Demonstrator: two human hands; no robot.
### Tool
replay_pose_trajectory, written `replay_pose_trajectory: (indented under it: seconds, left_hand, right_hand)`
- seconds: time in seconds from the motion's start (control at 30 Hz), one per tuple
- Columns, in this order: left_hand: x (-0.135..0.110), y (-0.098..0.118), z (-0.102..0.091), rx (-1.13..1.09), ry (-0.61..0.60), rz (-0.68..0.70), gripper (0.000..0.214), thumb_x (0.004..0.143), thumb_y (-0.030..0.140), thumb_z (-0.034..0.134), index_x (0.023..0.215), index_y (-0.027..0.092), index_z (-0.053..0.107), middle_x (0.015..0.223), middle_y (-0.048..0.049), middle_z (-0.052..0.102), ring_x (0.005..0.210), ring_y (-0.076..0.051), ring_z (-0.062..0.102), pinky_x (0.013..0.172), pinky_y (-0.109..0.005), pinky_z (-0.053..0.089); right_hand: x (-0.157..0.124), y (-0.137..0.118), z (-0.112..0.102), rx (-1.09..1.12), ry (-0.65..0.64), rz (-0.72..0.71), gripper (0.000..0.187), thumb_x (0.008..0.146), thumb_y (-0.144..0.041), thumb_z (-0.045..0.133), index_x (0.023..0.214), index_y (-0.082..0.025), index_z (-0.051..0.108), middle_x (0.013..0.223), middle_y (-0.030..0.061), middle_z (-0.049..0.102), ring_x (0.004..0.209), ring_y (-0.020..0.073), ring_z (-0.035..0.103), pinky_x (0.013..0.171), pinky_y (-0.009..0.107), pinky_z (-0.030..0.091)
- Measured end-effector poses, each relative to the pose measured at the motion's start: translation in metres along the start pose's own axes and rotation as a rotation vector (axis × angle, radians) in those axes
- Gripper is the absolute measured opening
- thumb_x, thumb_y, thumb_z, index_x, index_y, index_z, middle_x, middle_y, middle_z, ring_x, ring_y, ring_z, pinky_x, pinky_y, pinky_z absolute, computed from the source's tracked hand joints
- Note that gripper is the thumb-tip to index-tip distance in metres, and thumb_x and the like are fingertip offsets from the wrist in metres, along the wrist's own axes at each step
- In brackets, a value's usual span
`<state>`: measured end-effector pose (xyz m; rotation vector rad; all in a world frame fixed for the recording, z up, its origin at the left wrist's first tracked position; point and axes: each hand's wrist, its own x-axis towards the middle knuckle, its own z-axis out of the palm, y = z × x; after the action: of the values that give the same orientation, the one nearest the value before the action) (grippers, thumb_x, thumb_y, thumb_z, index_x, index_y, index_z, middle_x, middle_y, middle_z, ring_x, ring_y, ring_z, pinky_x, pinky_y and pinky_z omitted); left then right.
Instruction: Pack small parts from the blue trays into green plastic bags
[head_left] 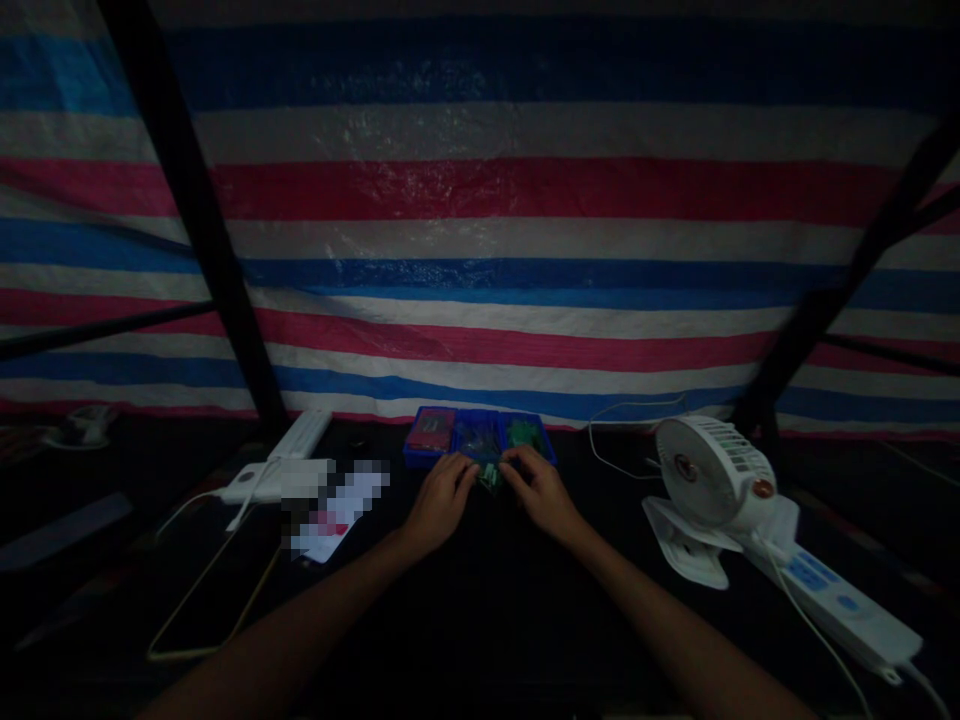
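From the head view, a blue divided tray (480, 436) sits at twelve o'clock, just beyond the hands. A white clip fan (709, 472) stands at three, a white power strip (832, 600) lies at four, and a paper slip (337, 512) lies at nine, its print blurred out. The left hand (442, 503) and right hand (544, 492) curl inward, fingertips pinching a small green part (490, 477) between them, just in front of the tray.

The dark bench (480, 620) carries a blue three-compartment tray (478, 436) at its far side. Left of the tray lie a white power bank (277, 480), a blurred white card (337, 510) and a dark gold-edged tablet (210, 570). To the right sit a white clip-on fan (705, 480) and, just beside it, a white power strip (832, 600).
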<state>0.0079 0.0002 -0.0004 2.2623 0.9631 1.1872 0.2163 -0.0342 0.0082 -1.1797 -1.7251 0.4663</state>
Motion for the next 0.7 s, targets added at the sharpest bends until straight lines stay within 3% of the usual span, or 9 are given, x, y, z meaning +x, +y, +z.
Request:
replay_pose_trajectory:
  seconds: [0.13, 0.27, 0.5, 0.6, 0.7]
  left_hand:
    - [-0.0019, -0.0048, 0.0022, -0.078, 0.026, -0.064, 0.023, 0.106, 0.033, 0.047, 0.121, 0.021, 0.060, 0.104, -0.0055, 0.067, 0.095, -0.021, 0.064, 0.089, -0.035, 0.049]
    - [-0.0024, -0.0030, 0.0013, -0.128, 0.011, -0.078, 0.032, 0.106, 0.031, 0.045, 0.136, 0.022, 0.051, 0.099, -0.0039, 0.067, 0.093, -0.019, 0.066, 0.089, -0.034, 0.052]
    - [-0.0013, -0.0057, 0.0010, -0.052, 0.013, 0.015, 0.041, 0.101, 0.015, 0.044, 0.140, 0.023, 0.054, 0.132, -0.0096, 0.064, 0.114, -0.022, 0.062, 0.098, -0.038, 0.051]
    - [-0.0008, -0.0060, 0.0010, -0.032, 0.009, 0.038, 0.037, 0.100, 0.017, 0.050, 0.136, 0.023, 0.058, 0.124, -0.0085, 0.066, 0.108, -0.022, 0.062, 0.093, -0.037, 0.051]
    - [-0.0003, -0.0029, 0.0001, 0.014, -0.009, 0.019, 0.019, 0.103, 0.029, 0.052, 0.106, 0.020, 0.069, 0.100, -0.0055, 0.067, 0.092, -0.021, 0.061, 0.084, -0.034, 0.049]
  right_hand:
    - [-0.0016, 0.0027, 0.0009, 0.054, 0.003, 0.071, 0.025, 0.100, -0.039, 0.057, 0.119, -0.023, 0.056, 0.093, 0.0017, 0.065, 0.063, 0.0136, 0.058, 0.056, 0.024, 0.047]
    - [-0.0009, 0.0036, -0.0002, 0.060, -0.019, 0.036, 0.021, 0.101, -0.036, 0.052, 0.114, -0.022, 0.061, 0.097, 0.0031, 0.066, 0.064, 0.0133, 0.058, 0.057, 0.024, 0.047]
    - [-0.0003, 0.0068, -0.0004, 0.026, -0.056, 0.044, 0.028, 0.094, -0.022, 0.055, 0.118, -0.021, 0.068, 0.086, 0.0012, 0.067, 0.064, 0.0149, 0.057, 0.060, 0.025, 0.046]
    - [0.0006, 0.0079, 0.0001, 0.028, -0.046, 0.026, 0.024, 0.096, -0.028, 0.058, 0.116, -0.020, 0.069, 0.090, 0.0024, 0.068, 0.069, 0.0157, 0.058, 0.063, 0.026, 0.047]
    - [0.0013, 0.0072, 0.0007, 0.036, -0.035, 0.021, 0.025, 0.101, -0.039, 0.055, 0.093, -0.019, 0.068, 0.084, 0.0022, 0.066, 0.072, 0.0163, 0.059, 0.066, 0.026, 0.047]
